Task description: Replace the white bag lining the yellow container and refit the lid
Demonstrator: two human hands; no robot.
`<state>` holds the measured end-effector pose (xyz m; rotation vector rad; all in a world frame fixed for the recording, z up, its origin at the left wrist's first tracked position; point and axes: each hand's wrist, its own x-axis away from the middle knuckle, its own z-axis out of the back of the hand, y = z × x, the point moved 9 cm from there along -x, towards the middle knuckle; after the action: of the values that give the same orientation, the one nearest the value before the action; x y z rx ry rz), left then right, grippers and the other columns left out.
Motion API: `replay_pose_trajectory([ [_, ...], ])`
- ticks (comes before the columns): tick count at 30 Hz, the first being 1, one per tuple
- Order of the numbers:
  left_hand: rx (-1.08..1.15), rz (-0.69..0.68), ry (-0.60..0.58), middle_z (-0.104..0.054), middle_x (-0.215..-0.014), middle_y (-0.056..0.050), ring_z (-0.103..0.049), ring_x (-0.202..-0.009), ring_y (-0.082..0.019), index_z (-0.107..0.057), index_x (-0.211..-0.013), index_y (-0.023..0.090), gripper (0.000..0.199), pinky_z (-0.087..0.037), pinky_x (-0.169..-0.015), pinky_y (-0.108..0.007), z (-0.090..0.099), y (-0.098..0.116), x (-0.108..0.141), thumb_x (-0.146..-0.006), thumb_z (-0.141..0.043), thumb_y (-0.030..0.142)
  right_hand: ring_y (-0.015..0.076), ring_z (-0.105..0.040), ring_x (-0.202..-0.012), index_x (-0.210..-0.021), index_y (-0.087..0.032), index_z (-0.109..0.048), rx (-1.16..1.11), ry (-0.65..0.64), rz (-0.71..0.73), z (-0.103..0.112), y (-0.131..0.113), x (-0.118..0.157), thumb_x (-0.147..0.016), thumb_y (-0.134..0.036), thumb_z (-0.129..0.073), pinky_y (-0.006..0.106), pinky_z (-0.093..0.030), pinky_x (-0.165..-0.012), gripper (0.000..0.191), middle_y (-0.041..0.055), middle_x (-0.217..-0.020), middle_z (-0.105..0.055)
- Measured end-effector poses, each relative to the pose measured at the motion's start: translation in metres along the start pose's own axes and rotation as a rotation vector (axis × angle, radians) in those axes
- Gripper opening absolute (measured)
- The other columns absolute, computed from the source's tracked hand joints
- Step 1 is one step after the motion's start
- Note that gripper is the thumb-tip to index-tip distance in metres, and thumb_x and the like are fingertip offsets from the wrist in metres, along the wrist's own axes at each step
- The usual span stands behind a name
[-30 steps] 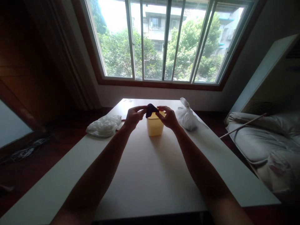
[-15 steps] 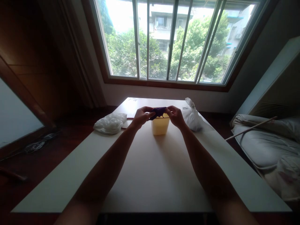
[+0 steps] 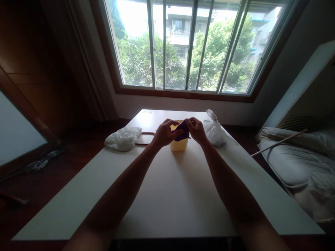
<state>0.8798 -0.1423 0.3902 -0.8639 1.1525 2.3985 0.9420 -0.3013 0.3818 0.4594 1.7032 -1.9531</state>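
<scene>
A small dark purple piece of cloth (image 3: 182,131) with a ragged edge is stretched between my two hands, in front of the upper part of a yellow plastic bin (image 3: 179,146). My right hand (image 3: 196,129) pinches the cloth's upper right corner. On the other side, my left hand (image 3: 165,133) has its thumb lying over the cloth's left part. Its index finger is raised apart from the thumb, and the remaining fingers are partly hidden. The bin stands upright on the white table (image 3: 167,195), its rim partly covered by the cloth and hands.
A crumpled white plastic bag (image 3: 123,138) lies left of the bin, beside a flat brown-rimmed object (image 3: 145,138). Right of my hands stands a knotted white plastic bag (image 3: 215,130). A stick (image 3: 280,142) rests against covered bedding (image 3: 290,160) off the table's right side.
The cloth has turned and now hangs lower in front of the bin. My left hand has shifted right and its index finger has lifted, uncovering more of the brown-rimmed object.
</scene>
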Motion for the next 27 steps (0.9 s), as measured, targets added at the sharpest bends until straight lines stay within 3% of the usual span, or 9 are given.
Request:
replay_pose_trajectory([
  [3, -0.049, -0.018, -0.045, -0.069, -0.101, -0.008, -0.059, -0.07, -0.015, -0.071, -0.099, 0.02, 0.039, -0.047, -0.066, -0.028, -0.008, 0.007, 0.005, -0.076, -0.077, 0.05, 0.0145, -0.057, -0.059, -0.076, -0.02, -0.061, 0.008, -0.051, 0.022, -0.007, -0.005, 0.004, -0.08, -0.054, -0.067, 0.026, -0.045, -0.054, 0.035, 0.0007, -0.064, -0.063],
  [7, -0.057, 0.048, -0.054, -0.072, -0.086, -0.004, -0.059, -0.068, -0.015, -0.072, -0.091, 0.02, 0.023, -0.044, -0.064, -0.027, -0.009, -0.002, 0.006, -0.084, -0.068, 0.041, 0.0161, -0.062, -0.063, -0.081, -0.019, -0.067, -0.038, -0.139, 0.028, -0.015, -0.004, 0.006, -0.072, -0.05, -0.076, 0.029, -0.05, -0.059, 0.033, 0.0026, -0.07, -0.069],
  [10, -0.047, 0.086, -0.038, -0.072, -0.079, -0.003, -0.06, -0.065, -0.015, -0.072, -0.085, 0.019, 0.022, -0.042, -0.062, -0.026, -0.005, -0.007, 0.004, -0.087, -0.062, 0.038, 0.0172, -0.065, -0.068, -0.084, -0.019, -0.068, -0.115, -0.21, 0.023, -0.019, -0.005, 0.007, -0.069, -0.047, -0.078, 0.031, -0.053, -0.064, 0.033, 0.0037, -0.076, -0.072],
  [14, -0.131, 0.155, 0.02, -0.073, -0.08, -0.004, -0.061, -0.065, -0.016, -0.072, -0.087, 0.02, 0.02, -0.041, -0.06, -0.027, 0.003, -0.013, 0.003, -0.087, -0.062, 0.038, 0.0182, -0.066, -0.069, -0.083, -0.019, -0.069, -0.14, -0.202, 0.017, -0.017, -0.005, 0.007, -0.067, -0.046, -0.079, 0.033, -0.056, -0.065, 0.033, 0.0046, -0.078, -0.072],
  [19, -0.131, 0.205, 0.04, -0.074, -0.086, -0.005, -0.062, -0.067, -0.017, -0.071, -0.091, 0.02, 0.029, -0.042, -0.06, -0.027, 0.003, -0.016, 0.004, -0.091, -0.056, 0.044, 0.0169, -0.064, -0.065, -0.088, -0.019, -0.068, -0.043, -0.095, 0.02, -0.008, -0.002, 0.005, -0.076, -0.045, -0.071, 0.029, -0.054, -0.059, 0.029, 0.0025, -0.073, -0.068],
  [23, -0.066, 0.142, -0.047, -0.075, -0.092, -0.007, -0.064, -0.071, -0.018, -0.072, -0.097, 0.019, 0.037, -0.044, -0.06, -0.027, -0.008, -0.014, 0.004, -0.087, -0.06, 0.053, 0.0148, -0.063, -0.064, -0.093, -0.019, -0.068, -0.001, -0.154, 0.056, -0.016, -0.007, 0.007, -0.081, -0.037, -0.063, 0.026, -0.051, -0.057, 0.022, 0.002, -0.08, -0.069],
  [27, -0.043, 0.126, -0.106, -0.076, -0.091, -0.005, -0.064, -0.07, -0.018, -0.074, -0.094, 0.02, 0.026, -0.045, -0.06, -0.026, -0.014, -0.018, 0.004, -0.083, -0.066, 0.042, 0.0141, -0.064, -0.067, -0.094, -0.019, -0.071, 0.03, -0.173, 0.082, -0.016, -0.01, 0.008, -0.082, -0.035, -0.062, 0.025, -0.05, -0.058, 0.022, 0.0039, -0.088, -0.07],
])
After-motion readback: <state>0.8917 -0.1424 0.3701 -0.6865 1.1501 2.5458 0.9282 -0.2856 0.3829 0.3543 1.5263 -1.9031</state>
